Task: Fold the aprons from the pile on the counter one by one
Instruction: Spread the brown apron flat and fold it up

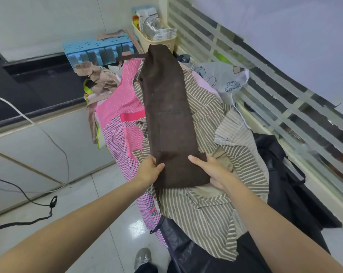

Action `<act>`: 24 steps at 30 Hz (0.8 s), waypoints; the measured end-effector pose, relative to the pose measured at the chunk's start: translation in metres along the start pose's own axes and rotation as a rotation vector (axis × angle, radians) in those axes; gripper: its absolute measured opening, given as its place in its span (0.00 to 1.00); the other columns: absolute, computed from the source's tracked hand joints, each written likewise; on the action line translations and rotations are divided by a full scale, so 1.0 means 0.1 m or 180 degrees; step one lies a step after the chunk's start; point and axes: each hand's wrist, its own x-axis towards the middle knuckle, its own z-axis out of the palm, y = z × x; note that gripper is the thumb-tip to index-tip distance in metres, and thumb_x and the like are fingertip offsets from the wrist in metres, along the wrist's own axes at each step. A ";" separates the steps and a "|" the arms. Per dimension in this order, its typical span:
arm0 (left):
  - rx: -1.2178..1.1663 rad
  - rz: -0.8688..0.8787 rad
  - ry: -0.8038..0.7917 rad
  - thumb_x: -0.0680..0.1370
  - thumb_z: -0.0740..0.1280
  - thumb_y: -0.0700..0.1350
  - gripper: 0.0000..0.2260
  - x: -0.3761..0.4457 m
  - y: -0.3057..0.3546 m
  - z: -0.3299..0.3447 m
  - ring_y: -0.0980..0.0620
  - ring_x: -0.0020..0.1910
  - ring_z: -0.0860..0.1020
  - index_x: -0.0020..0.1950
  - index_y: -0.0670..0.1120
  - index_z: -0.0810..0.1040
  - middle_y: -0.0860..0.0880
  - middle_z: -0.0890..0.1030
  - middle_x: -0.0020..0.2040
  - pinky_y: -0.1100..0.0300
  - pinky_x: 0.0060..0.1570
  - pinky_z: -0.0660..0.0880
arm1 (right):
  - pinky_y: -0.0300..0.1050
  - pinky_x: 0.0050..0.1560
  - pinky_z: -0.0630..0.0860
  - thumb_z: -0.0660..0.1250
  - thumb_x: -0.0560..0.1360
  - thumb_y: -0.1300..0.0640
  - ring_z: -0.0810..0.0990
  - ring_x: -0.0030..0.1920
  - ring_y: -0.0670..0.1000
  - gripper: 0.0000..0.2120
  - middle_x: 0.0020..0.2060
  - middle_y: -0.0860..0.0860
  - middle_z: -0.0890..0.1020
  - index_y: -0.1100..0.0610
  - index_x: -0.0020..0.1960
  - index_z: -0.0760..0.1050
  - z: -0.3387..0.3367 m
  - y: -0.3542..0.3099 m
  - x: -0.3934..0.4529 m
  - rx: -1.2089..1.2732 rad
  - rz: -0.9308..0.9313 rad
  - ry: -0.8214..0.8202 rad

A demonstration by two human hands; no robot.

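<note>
The fingers of the left hand (149, 170) are lying hidden under the near end of the brown apron (169, 117), only the thumb showing on top. The right hand (214, 170) is likewise hiding its fingers beneath the cloth. The striped apron (208, 203) is covering most of the counter, and its middle is lying under the brown one. The black apron (188, 251) is running off the bottom edge. The basket (147, 39) contents are too blurred to tell.
</note>
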 end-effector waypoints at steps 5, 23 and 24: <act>0.0152 0.0202 0.0227 0.80 0.61 0.41 0.08 -0.14 -0.17 0.06 0.47 0.42 0.74 0.43 0.45 0.64 0.46 0.74 0.42 0.58 0.38 0.72 | 0.46 0.46 0.75 0.68 0.76 0.57 0.80 0.46 0.53 0.07 0.46 0.55 0.82 0.60 0.49 0.78 0.09 0.08 0.06 -0.1160 -0.0594 0.0798; 0.4233 0.2596 -0.1150 0.78 0.57 0.61 0.35 0.03 -0.43 0.02 0.45 0.76 0.51 0.78 0.50 0.43 0.45 0.47 0.78 0.49 0.73 0.47 | 0.49 0.43 0.74 0.65 0.73 0.44 0.76 0.51 0.57 0.22 0.52 0.55 0.74 0.57 0.60 0.70 0.17 0.22 -0.03 -0.4742 -0.2391 0.1395; 0.4114 0.2688 -0.1120 0.78 0.59 0.59 0.34 0.05 -0.45 -0.01 0.45 0.76 0.52 0.78 0.50 0.45 0.44 0.49 0.78 0.50 0.73 0.48 | 0.50 0.47 0.75 0.64 0.72 0.42 0.76 0.53 0.57 0.23 0.54 0.55 0.74 0.56 0.60 0.72 0.15 0.23 -0.05 -0.4835 -0.2883 0.1223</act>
